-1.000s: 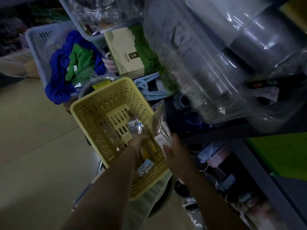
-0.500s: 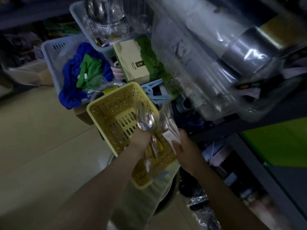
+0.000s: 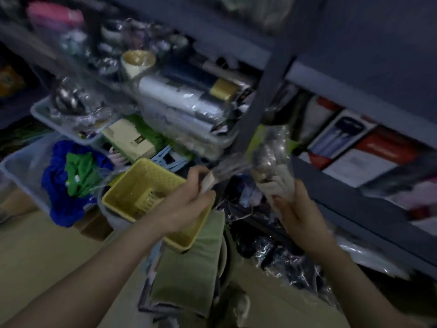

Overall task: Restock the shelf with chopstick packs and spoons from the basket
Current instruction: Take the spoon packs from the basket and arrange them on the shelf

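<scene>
Far left: a pale bin (image 3: 16, 162) holding blue and green cloth (image 3: 71, 183), bare floor (image 3: 35, 252) open below it. Next, a yellow basket (image 3: 142, 185), tilted, near rim hidden under the left hand (image 3: 186, 204); contents too blurred to tell. Left fingers (image 3: 201, 172) curled, pinching a clear-wrapped pack (image 3: 222, 172) by its paper end, just above the basket's right edge. A narrow gap between the two hands, dark clutter behind. Right hand (image 3: 295, 209) raised beside the grey shelf post (image 3: 262, 100), fingers (image 3: 272, 185) wrapped round a plastic-bagged bundle of spoons (image 3: 269, 152), held upright and near the shelf's front edge. Beyond, to the right, shelf (image 3: 354, 202) packed with boxed goods (image 3: 369, 147), little free room visible. Upper shelf crowded with wrapped rolls (image 3: 179, 100) overhanging the basket.
</scene>
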A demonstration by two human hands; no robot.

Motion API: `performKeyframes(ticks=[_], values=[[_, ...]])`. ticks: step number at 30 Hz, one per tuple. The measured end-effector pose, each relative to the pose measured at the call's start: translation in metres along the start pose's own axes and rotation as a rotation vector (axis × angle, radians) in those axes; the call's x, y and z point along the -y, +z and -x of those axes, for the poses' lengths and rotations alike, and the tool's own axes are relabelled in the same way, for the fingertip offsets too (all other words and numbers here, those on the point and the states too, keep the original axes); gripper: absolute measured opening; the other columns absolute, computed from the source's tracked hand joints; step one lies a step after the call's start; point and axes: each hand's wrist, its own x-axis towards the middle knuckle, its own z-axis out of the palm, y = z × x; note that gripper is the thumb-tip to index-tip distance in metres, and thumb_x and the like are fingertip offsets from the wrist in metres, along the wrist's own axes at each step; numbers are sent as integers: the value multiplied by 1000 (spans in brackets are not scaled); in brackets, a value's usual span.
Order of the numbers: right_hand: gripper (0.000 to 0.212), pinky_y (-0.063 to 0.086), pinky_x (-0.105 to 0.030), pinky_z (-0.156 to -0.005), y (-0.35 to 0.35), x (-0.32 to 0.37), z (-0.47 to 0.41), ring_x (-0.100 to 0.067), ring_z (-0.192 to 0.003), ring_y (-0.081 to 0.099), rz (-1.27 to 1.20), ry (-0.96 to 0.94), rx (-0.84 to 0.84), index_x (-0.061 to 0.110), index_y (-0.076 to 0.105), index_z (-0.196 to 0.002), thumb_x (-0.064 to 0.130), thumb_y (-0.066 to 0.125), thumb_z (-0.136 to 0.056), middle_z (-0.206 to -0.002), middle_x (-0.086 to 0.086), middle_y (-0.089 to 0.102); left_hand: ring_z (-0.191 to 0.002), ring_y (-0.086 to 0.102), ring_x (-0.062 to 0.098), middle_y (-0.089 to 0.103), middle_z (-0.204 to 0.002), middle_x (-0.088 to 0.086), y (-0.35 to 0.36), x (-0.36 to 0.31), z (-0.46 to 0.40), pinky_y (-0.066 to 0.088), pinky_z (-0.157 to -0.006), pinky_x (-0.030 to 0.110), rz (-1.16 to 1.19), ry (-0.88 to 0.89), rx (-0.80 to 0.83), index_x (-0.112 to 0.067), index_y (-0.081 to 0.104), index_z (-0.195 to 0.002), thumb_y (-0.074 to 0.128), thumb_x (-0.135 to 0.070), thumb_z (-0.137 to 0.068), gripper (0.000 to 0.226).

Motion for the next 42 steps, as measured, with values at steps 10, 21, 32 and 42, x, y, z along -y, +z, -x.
performKeyframes(ticks=[10, 21, 32, 42], values=[[28, 41, -36, -55, -188, 23, 29, -27, -68, 56, 352, 41, -517, 12, 48, -119, 20, 53, -92, -78, -5, 60, -63, 53, -9, 55, -73, -14, 71, -164, -44, 37, -55, 10, -139, 543, -99, -39, 34, -120, 31, -39, -93, 27], [50, 43, -48, -94, -322, -64, -107, -39, -120, 52, 853, 406, -396, 17, 34, -137, 5, 37, -88, -134, -17, 51, -51, 45, 13, 52, -66, -1, 121, -319, -136, 38, -47, 22, 219, 363, -131, -24, 48, -80, 48, -20, -91, 12], [18, 42, -30, -79, -358, -75, -112, -21, -90, 55, 119, 100, -418, 7, 62, -101, 16, 51, -90, -92, -6, 60, -42, 58, 9, 60, -56, 1, 166, -381, -232, 46, -40, 16, 553, 40, 11, -9, 53, -89, 49, -14, -89, 7], [19, 33, -16, -78, -318, -25, -88, -19, -100, 56, 275, -246, -365, 9, 65, -103, 12, 51, -90, -103, -2, 66, -106, 56, 11, 62, -115, 1, 141, -322, -211, 40, -88, 20, 11, 391, -244, -12, 56, -120, 50, -19, -91, 30]])
